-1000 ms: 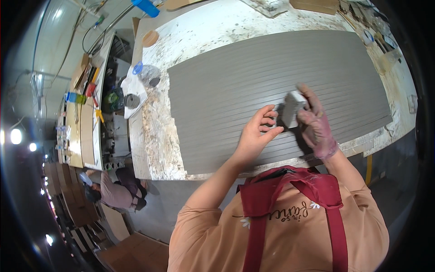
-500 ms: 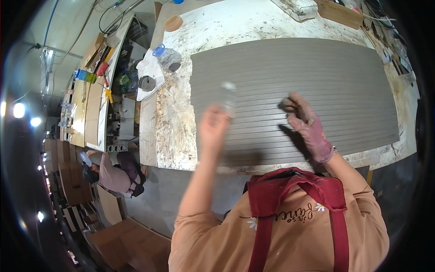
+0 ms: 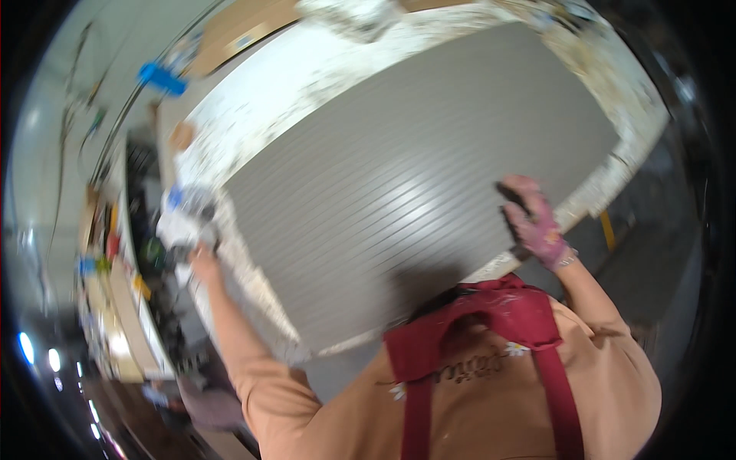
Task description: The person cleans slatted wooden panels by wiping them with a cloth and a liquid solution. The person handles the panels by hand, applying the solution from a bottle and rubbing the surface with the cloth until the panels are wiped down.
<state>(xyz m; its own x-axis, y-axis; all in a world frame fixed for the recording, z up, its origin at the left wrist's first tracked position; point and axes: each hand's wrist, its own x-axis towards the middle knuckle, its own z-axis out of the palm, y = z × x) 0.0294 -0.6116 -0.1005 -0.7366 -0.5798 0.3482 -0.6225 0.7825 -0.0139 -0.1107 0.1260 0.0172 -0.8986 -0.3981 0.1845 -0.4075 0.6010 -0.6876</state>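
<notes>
Moved since half a second ago: the left hand [image 3: 204,262] has gone from above the grey slats [image 3: 429,153] to the left end of the counter [image 3: 257,115]; the right hand [image 3: 534,221] has come nearer the slats' near edge, and the whole view has turned.
Apron and shirt: nearest, a dark red apron [image 3: 491,318] over an orange-brown shirt [image 3: 345,406].
Right hand, pink glove: forearm bent up from the lower right, wrist just past the counter's near edge, fingers and thumb pointing left and parted, fingertips dark; no held thing can be made out.
Left hand, bare: arm stretched well out to the left, nearly straight, hand reaching forward, blurred; it meets the small grey things beside the white cloth [image 3: 172,228], and whether it grips one I cannot tell.
Grey slats: laid side by side as one broad sheet, flat across the middle of the counter, between the two hands.
Left end of counter: beyond the left hand, a clear container [image 3: 198,201] with a blue top; farther, a brown round piece [image 3: 182,136].
Far edge: a blue bottle [image 3: 162,78], brown cardboard [image 3: 238,34] and a stained pale bundle [image 3: 349,17].
</notes>
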